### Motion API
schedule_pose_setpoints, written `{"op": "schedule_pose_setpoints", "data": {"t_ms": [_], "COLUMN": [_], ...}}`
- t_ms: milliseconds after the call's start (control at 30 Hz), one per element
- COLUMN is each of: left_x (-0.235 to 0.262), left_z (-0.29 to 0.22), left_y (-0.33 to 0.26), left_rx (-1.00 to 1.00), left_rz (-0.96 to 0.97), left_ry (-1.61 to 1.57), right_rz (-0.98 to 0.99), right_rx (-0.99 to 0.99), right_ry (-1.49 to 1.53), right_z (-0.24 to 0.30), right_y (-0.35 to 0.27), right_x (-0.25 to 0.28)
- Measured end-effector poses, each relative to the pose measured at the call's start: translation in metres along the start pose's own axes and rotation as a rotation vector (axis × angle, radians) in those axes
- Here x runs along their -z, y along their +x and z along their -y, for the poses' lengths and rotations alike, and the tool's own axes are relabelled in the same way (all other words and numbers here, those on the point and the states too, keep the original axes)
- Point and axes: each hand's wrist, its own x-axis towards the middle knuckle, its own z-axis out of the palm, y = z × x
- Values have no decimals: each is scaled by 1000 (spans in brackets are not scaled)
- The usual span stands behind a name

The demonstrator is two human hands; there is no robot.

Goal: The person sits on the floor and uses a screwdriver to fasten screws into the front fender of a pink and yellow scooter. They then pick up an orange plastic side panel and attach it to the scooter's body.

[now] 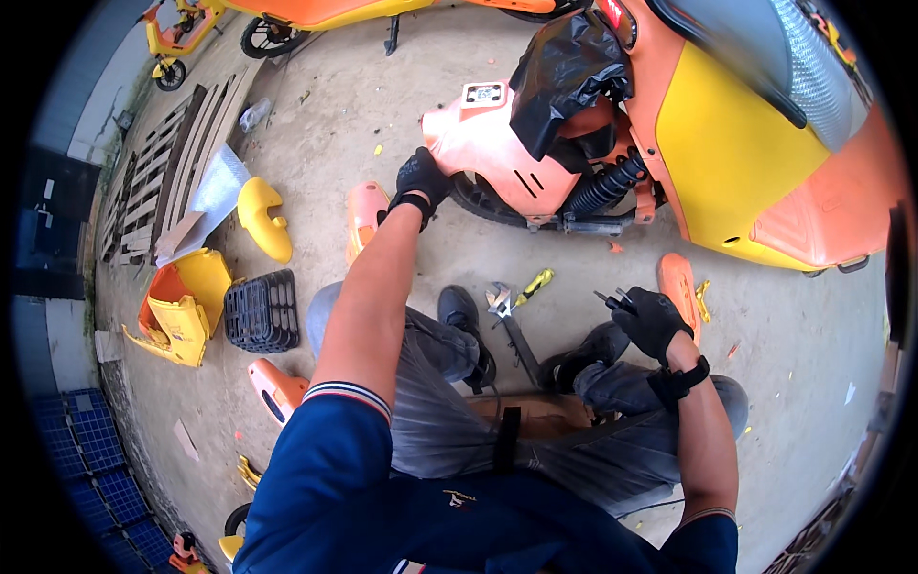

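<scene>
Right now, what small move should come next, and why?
Probably bring the right hand toward the pink-orange panel: it appears to hold a slim dark tool, well apart from that panel, while the left hand is at the panel's end.

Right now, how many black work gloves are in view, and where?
2: one work glove on the left hand, at the pink-orange scooter panel; the other on the right hand, holding a slim dark tool. No others show.
</scene>
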Motion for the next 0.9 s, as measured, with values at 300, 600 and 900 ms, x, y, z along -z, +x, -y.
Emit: {"op": "schedule_pose_setpoints", "data": {"t_ms": [300, 600, 900], "left_x": [19, -11, -16], "left_z": [11, 17, 25], "left_y": [-27, -18, -13], "left_rx": [-29, -48, -76], "left_rz": [93, -181, -83], "left_ry": [-12, -37, -130], "right_rz": [24, 28, 34], "right_rx": [11, 15, 42], "right_ry": [-12, -33, -46], "right_z": [19, 14, 11], "right_y": [-3, 1, 5], "right_x": [3, 0, -5]}}
